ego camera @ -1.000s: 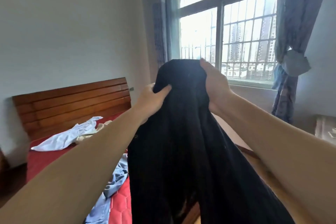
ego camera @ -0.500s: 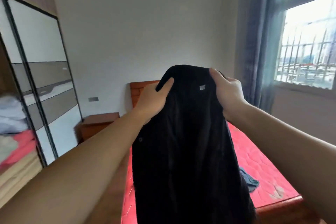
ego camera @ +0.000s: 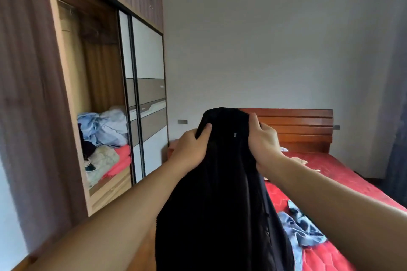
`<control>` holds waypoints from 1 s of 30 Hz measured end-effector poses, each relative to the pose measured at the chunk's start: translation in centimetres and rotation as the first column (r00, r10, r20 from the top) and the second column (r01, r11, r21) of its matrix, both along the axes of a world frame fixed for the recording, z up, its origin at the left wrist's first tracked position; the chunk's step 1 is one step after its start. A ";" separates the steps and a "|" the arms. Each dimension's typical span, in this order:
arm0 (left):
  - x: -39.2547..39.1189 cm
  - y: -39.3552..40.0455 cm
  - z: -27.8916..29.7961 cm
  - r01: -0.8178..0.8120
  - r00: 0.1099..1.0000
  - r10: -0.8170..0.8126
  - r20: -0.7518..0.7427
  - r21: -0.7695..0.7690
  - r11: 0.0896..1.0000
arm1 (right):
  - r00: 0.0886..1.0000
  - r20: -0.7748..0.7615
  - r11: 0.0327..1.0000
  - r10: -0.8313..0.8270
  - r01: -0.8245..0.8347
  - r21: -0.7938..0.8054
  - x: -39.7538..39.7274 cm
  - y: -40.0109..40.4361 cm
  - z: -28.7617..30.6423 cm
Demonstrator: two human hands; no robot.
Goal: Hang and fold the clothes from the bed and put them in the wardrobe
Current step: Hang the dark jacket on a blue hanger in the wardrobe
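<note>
A black garment hangs in front of me, held up by its top edge. My left hand grips the top at its left side and my right hand grips it at the right. The cloth drapes down past the bottom of the view. The wardrobe stands to the left with its sliding door open, and a heap of blue, white, cream and red clothes lies on a shelf inside. The bed with a red cover is to the right, with a blue garment lying on it.
A wooden headboard stands against the grey wall behind the bed. The wardrobe's white and grey sliding doors close off its right part. A wooden nightstand sits between wardrobe and bed. A dark curtain hangs at the far right.
My view has swung left from the window towards the wardrobe, which now fills the left side. Both hands still hold the black garment up in the same grip.
</note>
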State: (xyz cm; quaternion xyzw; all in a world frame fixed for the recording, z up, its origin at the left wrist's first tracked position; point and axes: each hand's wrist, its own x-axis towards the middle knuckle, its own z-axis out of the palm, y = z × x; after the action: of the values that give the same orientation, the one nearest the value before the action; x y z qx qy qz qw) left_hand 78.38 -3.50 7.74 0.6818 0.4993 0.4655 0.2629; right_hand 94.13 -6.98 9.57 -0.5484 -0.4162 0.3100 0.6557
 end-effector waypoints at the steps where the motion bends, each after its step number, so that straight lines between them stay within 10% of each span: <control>1: -1.9 0.6 -0.5 -0.036 0.999 0.036 -0.009 -0.003 0.999 | 0.999 0.001 0.999 0.034 -0.034 -0.003 -2.3 1.0 0.0; 13: -18.1 6.2 -4.3 0.048 0.998 -0.048 0.028 0.006 0.999 | 0.865 -0.266 0.890 0.426 -0.453 -0.048 -22.2 13.5 0.7; 20: -24.7 14.8 -4.7 -0.195 0.978 0.177 -0.114 -0.165 0.967 | 0.736 -0.402 0.793 0.545 -0.608 -0.036 -30.0 24.4 -1.7; 30: -34.0 29.5 -3.6 -0.430 0.901 0.433 0.006 -0.097 0.897 | 0.703 0.036 0.702 0.710 -0.711 0.047 -38.8 38.7 -0.2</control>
State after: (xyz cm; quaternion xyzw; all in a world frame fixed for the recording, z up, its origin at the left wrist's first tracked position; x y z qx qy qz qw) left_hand 44.41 26.01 4.10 0.5348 0.6555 0.4976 0.1914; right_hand 55.33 31.71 9.42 -0.3293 -0.6091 0.5223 0.4978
